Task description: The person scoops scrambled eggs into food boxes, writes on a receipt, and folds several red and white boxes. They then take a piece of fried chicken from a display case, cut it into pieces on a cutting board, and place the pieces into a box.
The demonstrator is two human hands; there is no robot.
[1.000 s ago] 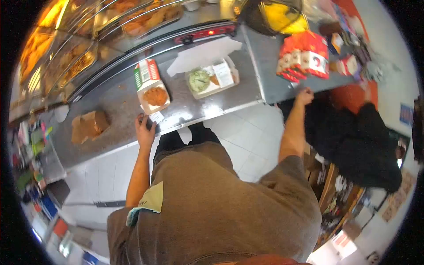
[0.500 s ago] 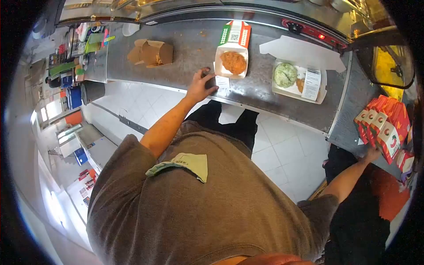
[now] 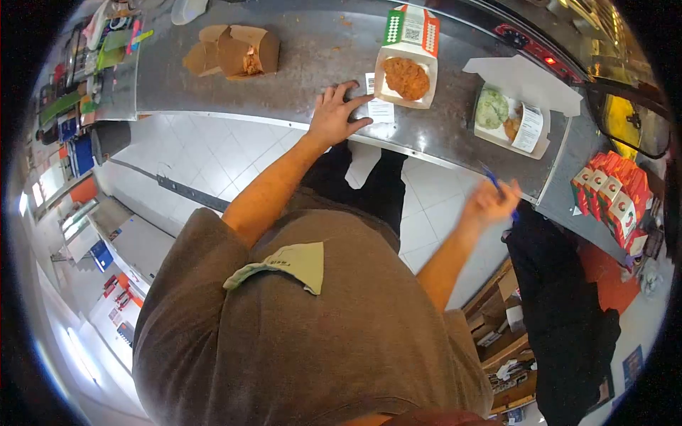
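My left hand (image 3: 337, 119) rests on the metal counter's front edge, fingers spread, its fingertips beside a white printed receipt (image 3: 381, 110). The receipt lies partly under an open burger box (image 3: 430, 99) with a green, white and red lid, holding a breaded fried piece (image 3: 406, 78). Raised in front of the counter, my right hand (image 3: 490, 204) is closed around a blue pen (image 3: 491, 175), somewhat blurred. To the right stands an open white box (image 3: 536, 145) with a pale green bun (image 3: 491, 108), a browned piece and a printed slip (image 3: 528, 128) on top.
A brown cardboard box (image 3: 268, 53) with fried food stands open at the counter's left. Red and white folded cartons (image 3: 612, 195) are stacked on the right side surface. Behind the counter runs a heated cabinet with a red light (image 3: 550, 61). Wooden shelves (image 3: 508, 355) stand below right.
My right hand has come from beside the red cartons toward the middle, now with a blue pen in it. My left hand stays at the counter edge, near the receipt, fingers still spread.
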